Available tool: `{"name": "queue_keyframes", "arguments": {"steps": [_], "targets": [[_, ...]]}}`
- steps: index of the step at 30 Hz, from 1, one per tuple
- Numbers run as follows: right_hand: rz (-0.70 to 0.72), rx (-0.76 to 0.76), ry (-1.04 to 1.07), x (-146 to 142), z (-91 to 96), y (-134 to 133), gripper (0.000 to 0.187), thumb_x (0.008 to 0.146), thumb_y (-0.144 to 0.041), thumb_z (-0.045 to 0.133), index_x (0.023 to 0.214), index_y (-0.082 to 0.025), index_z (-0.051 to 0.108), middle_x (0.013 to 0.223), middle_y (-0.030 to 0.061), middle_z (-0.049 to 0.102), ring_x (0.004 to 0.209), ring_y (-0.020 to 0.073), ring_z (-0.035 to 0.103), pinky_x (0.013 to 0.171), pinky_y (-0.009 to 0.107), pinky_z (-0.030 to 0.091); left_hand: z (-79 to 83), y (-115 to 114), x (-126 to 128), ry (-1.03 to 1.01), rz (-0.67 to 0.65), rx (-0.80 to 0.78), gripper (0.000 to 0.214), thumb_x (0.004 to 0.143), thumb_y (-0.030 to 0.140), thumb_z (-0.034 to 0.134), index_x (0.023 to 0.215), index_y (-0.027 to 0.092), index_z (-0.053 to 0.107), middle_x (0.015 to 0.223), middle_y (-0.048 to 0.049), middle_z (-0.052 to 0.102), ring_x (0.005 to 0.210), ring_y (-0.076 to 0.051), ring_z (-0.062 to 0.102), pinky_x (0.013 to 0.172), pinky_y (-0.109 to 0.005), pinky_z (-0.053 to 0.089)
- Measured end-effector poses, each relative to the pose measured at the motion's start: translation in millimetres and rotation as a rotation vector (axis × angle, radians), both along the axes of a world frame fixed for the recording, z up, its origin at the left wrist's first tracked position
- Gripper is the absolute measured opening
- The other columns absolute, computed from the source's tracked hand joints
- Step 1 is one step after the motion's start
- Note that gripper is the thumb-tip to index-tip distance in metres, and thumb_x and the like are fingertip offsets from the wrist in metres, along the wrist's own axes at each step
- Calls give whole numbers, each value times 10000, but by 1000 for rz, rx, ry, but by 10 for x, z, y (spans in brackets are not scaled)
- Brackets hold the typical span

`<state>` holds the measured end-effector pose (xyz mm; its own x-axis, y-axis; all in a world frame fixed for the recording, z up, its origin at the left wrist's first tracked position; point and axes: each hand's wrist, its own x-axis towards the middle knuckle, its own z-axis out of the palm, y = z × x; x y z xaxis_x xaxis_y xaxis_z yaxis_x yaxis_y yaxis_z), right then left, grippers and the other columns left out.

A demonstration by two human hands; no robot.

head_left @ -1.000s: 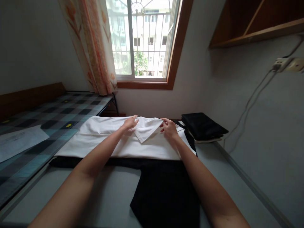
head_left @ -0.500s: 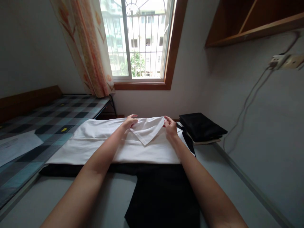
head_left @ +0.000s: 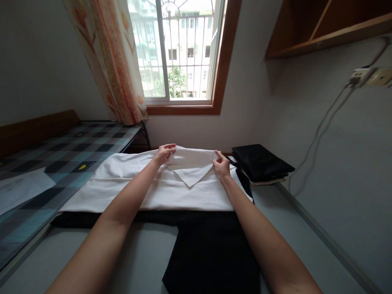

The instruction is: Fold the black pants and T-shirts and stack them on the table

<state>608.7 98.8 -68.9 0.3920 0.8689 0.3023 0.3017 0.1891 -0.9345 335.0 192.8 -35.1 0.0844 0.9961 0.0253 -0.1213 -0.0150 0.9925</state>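
A garment lies across the grey-white table, its white cloth (head_left: 186, 199) uppermost and a black part (head_left: 214, 249), shaped like a sleeve, spread toward me. Whether white and black belong to one piece I cannot tell. At the far edge of the white cloth, my left hand (head_left: 165, 153) pinches the fabric between thumb and fingers. My right hand (head_left: 221, 164) grips the same edge farther right. Between the hands a pointed white flap (head_left: 191, 175) hangs folded toward me, its tip resting over the cloth below.
Folded black clothes (head_left: 260, 162) are stacked at the table's far right, against the wall. On the left stands a bed with a checked cover (head_left: 101, 136), a white paper sheet (head_left: 27, 188) on it. A cable (head_left: 318, 130) hangs from the wall socket; a wooden shelf (head_left: 330, 38) juts out above.
Both hands have risen slightly and moved a little apart, the left to the left, the right to the right. The white edge between them is pulled straighter and the flap's tip shifted slightly right.
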Motion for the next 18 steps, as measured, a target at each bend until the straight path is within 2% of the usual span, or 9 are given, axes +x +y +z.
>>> {"name": "queue_keyframes", "arguments": {"steps": [4, 8, 11, 14, 18], "targets": [[-54, 58, -16, -24, 62, -33, 628, 770, -305, 512, 1364, -108, 562, 1151, 132, 675, 782, 167, 631, 704, 278, 543, 104, -44, 58, -42, 45, 2, 572, 531, 102, 779, 1096, 111, 689, 635, 24, 604, 564, -77, 543, 554, -199, 427], [-92, 66, 53, -17, 113, -32, 557, 831, -410, 473, 1263, -103, 644, 978, 125, 704, 713, 178, 619, 643, 304, 535, 175, -101, 68, -66, 50, -60, 599, 528, 111, 772, 1120, 86, 684, 667, -4, 638, 567, -81, 562, 539, -198, 420], [-96, 126, 118, 30, 133, 10, 462, 803, -374, 529, 1138, -110, 707, 989, 125, 709, 771, 181, 631, 690, 305, 534, 174, -116, 52, -12, 27, -17, 606, 518, 116, 761, 1118, 80, 690, 659, -4, 630, 546, -74, 543, 503, -190, 384], [-88, 176, 139, 85, 157, 59, 471, 743, -307, 610, 1160, -104, 696, 927, 105, 713, 741, 162, 621, 687, 288, 521, 153, -115, 21, 63, -16, 67, 610, 475, 80, 730, 1085, 69, 708, 615, 18, 599, 517, -67, 510, 484, -190, 354], [-77, 222, 66, 119, 197, 71, 454, 726, -267, 623, 1143, -111, 713, 905, 91, 720, 656, 133, 572, 641, 272, 499, 148, -131, -21, 108, -39, 128, 586, 449, 76, 707, 1034, 55, 733, 571, 37, 571, 496, -61, 480, 494, -194, 358]]}}
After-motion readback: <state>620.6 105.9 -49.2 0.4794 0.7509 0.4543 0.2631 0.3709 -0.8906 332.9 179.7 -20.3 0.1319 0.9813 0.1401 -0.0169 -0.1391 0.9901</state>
